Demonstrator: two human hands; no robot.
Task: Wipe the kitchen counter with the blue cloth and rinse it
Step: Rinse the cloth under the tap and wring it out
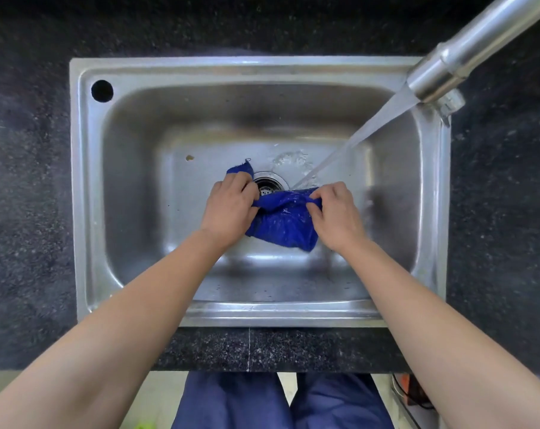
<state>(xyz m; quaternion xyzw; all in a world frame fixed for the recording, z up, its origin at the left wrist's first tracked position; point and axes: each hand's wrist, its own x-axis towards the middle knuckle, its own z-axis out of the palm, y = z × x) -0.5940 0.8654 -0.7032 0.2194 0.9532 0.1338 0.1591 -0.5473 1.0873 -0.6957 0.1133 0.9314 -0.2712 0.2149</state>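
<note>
The table (27, 187) is seen around the sink (86, 187), dark and speckled. Inside the basin, one end of the cloth (281, 226) is gripped by the left hand (230, 209), and a blue corner is left poking out beyond the knuckles, toward the far wall. The cloth is held over the sink floor, just nearer than the drain (268, 184). It is stretched between the hands, so its long axis is laid left to right, and its slack middle is let sag toward the near wall. The other end is pinched in a bunched fold by the right hand (337, 216). The water (371, 131) is sent slanting down from the tap (442, 72) at the far right and is met at the cloth's far edge, just beside the right hand. That hand is thus judged nearer the stream. Little water appears to be received by the left end, so a shift of the cloth rightward is probably called for.
</note>
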